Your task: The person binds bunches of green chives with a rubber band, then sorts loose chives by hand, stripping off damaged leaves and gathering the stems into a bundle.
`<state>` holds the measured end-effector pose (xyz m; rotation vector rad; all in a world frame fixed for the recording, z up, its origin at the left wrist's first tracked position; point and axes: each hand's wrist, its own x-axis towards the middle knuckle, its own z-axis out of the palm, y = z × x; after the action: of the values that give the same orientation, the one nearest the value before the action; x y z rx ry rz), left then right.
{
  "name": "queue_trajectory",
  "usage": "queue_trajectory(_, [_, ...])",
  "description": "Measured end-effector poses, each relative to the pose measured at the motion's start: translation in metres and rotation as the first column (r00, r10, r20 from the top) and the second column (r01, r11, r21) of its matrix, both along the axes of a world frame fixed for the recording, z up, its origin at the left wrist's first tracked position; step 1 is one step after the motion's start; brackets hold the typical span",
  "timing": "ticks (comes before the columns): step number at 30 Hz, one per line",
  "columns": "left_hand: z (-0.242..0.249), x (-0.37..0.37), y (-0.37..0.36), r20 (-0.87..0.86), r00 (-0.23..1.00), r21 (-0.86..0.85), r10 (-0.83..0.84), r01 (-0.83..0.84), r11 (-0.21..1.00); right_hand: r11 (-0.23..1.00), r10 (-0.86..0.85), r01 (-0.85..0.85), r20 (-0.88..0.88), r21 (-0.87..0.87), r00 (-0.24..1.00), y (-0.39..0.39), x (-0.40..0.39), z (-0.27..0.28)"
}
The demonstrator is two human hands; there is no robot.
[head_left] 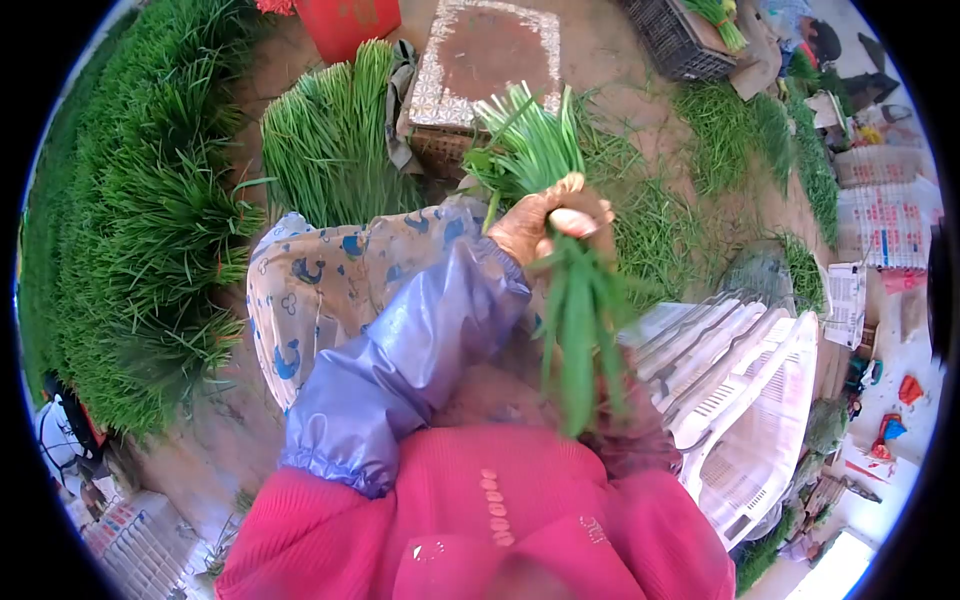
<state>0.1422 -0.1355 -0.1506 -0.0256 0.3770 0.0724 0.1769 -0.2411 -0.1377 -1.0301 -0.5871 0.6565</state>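
Observation:
A bunch of long green stalks (pixel 540 135) is held upright in front of my chest, its pale stalks fanned at the top and its broad leaves hanging below. My left hand (pixel 520 228), at the end of a shiny purple sleeve cover, is closed round the bunch's left side. Against it, my right hand (pixel 592 212) is closed on the same bunch from the right, partly hidden and blurred. Hanging leaves cover part of my right forearm.
Dense green bundles (pixel 150 220) line the left side. Cut stalks (pixel 320 150) stand beside a patterned board (pixel 490 60). Loose greens (pixel 655 235) litter the ground to the right. White plastic crates (pixel 755 420) stand at the lower right, a black crate (pixel 680 40) farther off.

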Motion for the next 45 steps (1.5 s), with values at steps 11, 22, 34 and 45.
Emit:
queue_trajectory(11, [0.028, -0.047, -0.002, -0.342, 0.937, 0.747, -0.076, 0.320, 0.583, 0.836, 0.074, 0.248, 0.548, -0.490, 0.833, -0.054, 0.014, 0.058])
queue_trajectory(22, [0.006, -0.074, -0.008, -0.631, 0.766, 0.517, 0.120, 0.531, -0.671, 0.783, -0.256, 0.620, 0.929, 0.038, 0.266, 0.013, 0.046, 0.018])
queue_trajectory(34, [0.019, -0.135, 0.025, -0.630, 0.767, 0.621, -0.122, 0.403, -0.672, 0.002, 0.015, 0.916, 0.916, -0.402, 0.402, -0.097, 0.212, -0.049])
queue_trajectory(45, [0.042, -0.126, 0.022, -0.659, 0.741, 0.399, 0.131, 0.492, -0.773, 0.719, 0.282, 0.154, 0.488, -0.677, 0.826, -0.053, 0.110, 0.044])
